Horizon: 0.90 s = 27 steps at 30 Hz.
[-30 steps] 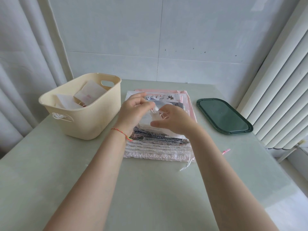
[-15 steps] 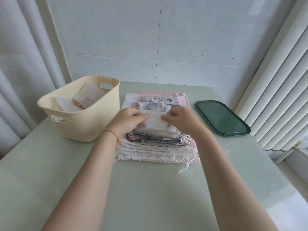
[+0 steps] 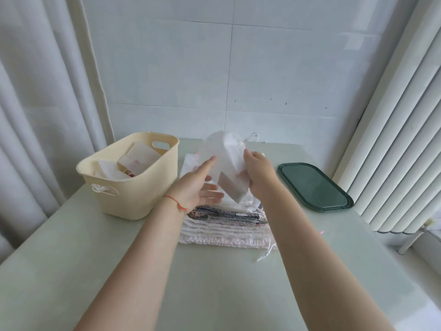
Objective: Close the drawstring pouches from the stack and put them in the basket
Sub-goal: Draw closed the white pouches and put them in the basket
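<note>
A white drawstring pouch [image 3: 224,158] is held up above the stack of pouches [image 3: 224,225], blurred by motion. My right hand [image 3: 259,174] grips its right side, fingers curled round the fabric. My left hand [image 3: 198,187] is spread with straight fingers, palm toward the pouch, touching its left side. The pouch's white cord [image 3: 253,137] loops out behind its top. The cream basket [image 3: 133,194] stands to the left of the stack with a few white pouches [image 3: 138,156] inside.
A dark green oval tray [image 3: 315,185] lies to the right of the stack. Loose white cords [image 3: 266,253] trail from the stack's front right corner. Curtains hang at the left, a ribbed blind at the right, a tiled wall behind the pale green table [image 3: 214,283].
Both hands were pinching the top pouch flat on the stack. Now it is lifted off and upright, with my left hand spread out and my right hand gripping it.
</note>
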Motion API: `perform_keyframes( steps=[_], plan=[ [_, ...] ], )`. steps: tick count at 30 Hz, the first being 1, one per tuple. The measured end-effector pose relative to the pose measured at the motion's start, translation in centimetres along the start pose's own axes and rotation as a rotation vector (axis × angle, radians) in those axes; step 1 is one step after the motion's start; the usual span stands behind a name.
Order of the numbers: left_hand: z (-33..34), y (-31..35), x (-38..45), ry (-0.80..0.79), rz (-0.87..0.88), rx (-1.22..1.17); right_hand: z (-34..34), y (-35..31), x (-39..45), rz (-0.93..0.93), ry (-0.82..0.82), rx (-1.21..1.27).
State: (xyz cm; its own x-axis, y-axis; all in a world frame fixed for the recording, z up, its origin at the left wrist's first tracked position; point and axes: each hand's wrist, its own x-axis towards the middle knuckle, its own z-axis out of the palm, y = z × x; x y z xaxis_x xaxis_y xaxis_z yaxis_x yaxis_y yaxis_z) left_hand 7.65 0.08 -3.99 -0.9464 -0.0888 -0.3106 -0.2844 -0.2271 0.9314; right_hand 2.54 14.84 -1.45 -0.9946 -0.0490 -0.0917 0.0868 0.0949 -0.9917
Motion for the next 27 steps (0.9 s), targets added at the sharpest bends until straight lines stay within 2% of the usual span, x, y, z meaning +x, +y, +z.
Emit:
perform_keyframes(
  steps=[2, 4, 6, 9, 11, 14, 17, 19, 21, 22, 23, 24, 25, 27],
  plan=[
    [0.9, 0.1, -0.6, -0.142, 0.024, -0.168, 0.2, -0.3, -0.8, 0.049, -0.063, 0.088],
    [1.4, 0.2, -1.0, -0.224, 0.078, -0.188, 0.1, -0.5, -1.8, 0.049, -0.088, 0.102],
    [1.9, 0.5, -1.6, -0.246, 0.129, -0.163, -0.1, -0.5, -2.4, -0.016, -0.092, -0.009],
    [1.8, 1.0, -1.5, -0.047, 0.172, -0.225, -0.9, -0.8, -2.5, -0.1, -0.043, -0.259],
    [0.9, 1.3, -1.3, 0.053, 0.21, -0.25, -1.5, -1.1, -2.5, -0.089, -0.072, -0.313],
    [-0.5, 2.1, -1.4, 0.034, 0.281, -0.149, -1.5, -1.6, -2.7, 0.001, -0.31, -0.108],
    [-1.4, 3.1, -1.8, 0.077, 0.355, -0.048, -0.6, -1.9, -2.9, -0.002, -0.393, -0.055],
    [-2.6, 3.8, -1.6, 0.265, 0.468, 0.204, 0.2, -2.1, -3.0, -0.047, -0.336, -0.073],
    [-4.3, 4.4, -1.9, 0.569, 0.506, 0.788, 0.9, -2.1, -2.8, -0.059, -0.239, -0.123],
    [-5.1, 4.7, -2.3, 0.677, 0.437, 1.088, 1.2, -2.1, -2.5, -0.046, -0.188, -0.155],
    [-5.8, 4.9, -2.6, 0.718, 0.332, 1.285, 1.6, -2.3, -2.3, -0.034, -0.149, -0.19],
    [-6.4, 5.1, -2.8, 0.694, 0.224, 1.386, 2.0, -2.4, -2.1, -0.035, -0.125, -0.228],
    [-6.9, 5.1, -2.7, 0.635, 0.151, 1.413, 2.4, -2.6, -2.0, -0.034, -0.118, -0.284],
    [-7.2, 5.4, -2.1, 0.5, 0.114, 1.379, 3.2, -2.9, -1.5, -0.07, -0.117, -0.403]
  ],
)
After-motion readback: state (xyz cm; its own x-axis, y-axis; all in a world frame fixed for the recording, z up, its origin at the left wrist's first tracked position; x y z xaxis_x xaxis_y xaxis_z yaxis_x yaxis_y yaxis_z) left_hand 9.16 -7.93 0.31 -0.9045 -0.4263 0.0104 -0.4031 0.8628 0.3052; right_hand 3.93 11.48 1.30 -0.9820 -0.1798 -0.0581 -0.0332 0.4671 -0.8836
